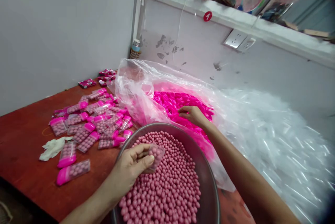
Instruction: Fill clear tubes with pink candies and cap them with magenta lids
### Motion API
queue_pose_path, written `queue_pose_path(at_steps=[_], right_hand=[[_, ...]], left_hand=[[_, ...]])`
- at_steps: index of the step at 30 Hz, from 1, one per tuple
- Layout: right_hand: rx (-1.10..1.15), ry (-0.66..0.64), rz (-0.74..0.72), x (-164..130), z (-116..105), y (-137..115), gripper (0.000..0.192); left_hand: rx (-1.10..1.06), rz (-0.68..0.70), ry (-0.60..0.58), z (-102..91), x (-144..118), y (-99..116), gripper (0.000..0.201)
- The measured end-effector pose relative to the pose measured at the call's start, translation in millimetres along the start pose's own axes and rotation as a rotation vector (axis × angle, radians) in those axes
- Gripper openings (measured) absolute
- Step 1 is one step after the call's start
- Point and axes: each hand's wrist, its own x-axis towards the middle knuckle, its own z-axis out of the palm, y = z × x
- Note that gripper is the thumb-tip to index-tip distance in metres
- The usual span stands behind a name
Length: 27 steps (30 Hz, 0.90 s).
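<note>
My left hand (134, 163) is closed round a small clear plastic container (157, 156) filled with pink balls, its uncapped end up. It is above a metal bowl (213, 185) holding a great many pink balls (167, 182). Over a plastic bag (136, 95) of bright pink caps (170, 102), my right hand (193, 115) has its fingers curled together at the caps. Whether a cap is between them is hidden. To the left lie several filled containers with pink caps (87, 142), heaped on the red table (26, 136).
A large pile of clear empty containers (277, 140) rests on the right. Pink printed packets (87, 83) and a crumpled white tissue (53, 148) are on the table. A bottle (135, 47) stands in the back corner. Above runs a ledge (235, 9) with assorted items.
</note>
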Motion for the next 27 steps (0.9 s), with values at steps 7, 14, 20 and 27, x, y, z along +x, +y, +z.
queue_pose_path(at_steps=[7, 14, 20, 27], right_hand=[[-0.194, -0.127, -0.153, 3.4, 8.7, -19.1, 0.037], [-0.32, -0.212, -0.202, -2.6, 18.8, -24.7, 0.016], [-0.257, 0.051, -0.024, -25.8, 0.2, -34.0, 0.024], [0.896, 0.04, -0.01, -90.7, -3.1, -101.8, 0.035]], left_hand=[[0.026, 0.008, -0.017, -1.1, 0.8, -1.1, 0.031], [0.032, 0.042, 0.007, 0.6, -0.8, -1.4, 0.029], [0.028, 0.115, 0.062, 2.1, -2.7, -2.3, 0.032], [0.273, 0.238, 0.056, -0.9, -0.2, -8.6, 0.028]])
